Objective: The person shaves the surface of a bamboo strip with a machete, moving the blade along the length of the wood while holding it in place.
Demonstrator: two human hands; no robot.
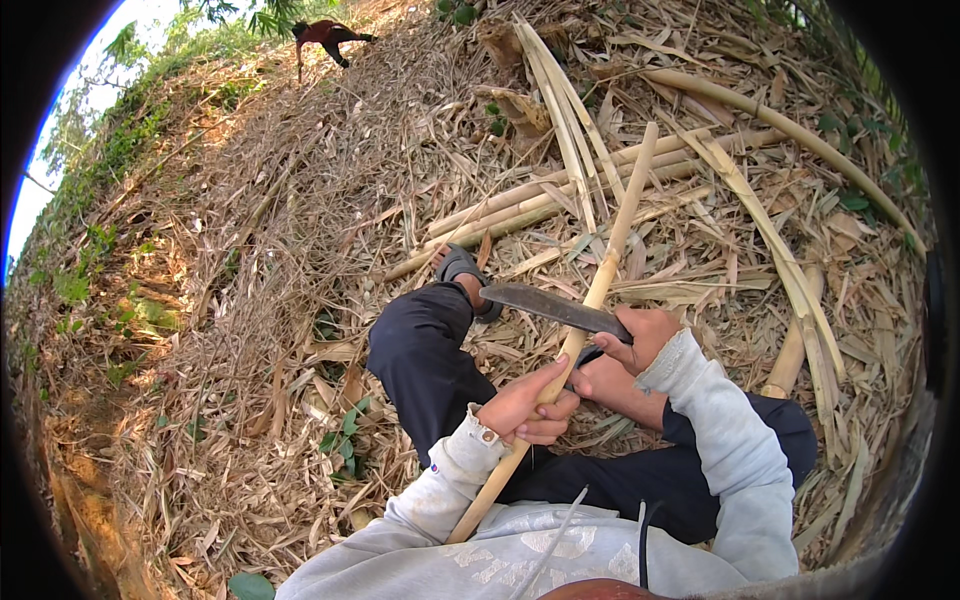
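My left hand [527, 408] is closed round the lower part of a pale bamboo pole [607, 268], which slants up and away from my lap toward the far right. In my right hand [648, 337] is a machete [545, 303], held near its handle end. Its dark, broad blade lies across the pole, above my left hand, with the tip pointing left. The handle is mostly hidden by my fingers. The pole's lower end rests against my grey sweatshirt.
Several cut bamboo poles [490, 208] and split strips [562, 110] lie ahead. More strips [775, 230] and a curved pole [800, 135] lie at the right. A stump [520, 108] stands beyond. Dry leaves cover the slope, where a person [328, 36] bends over far off.
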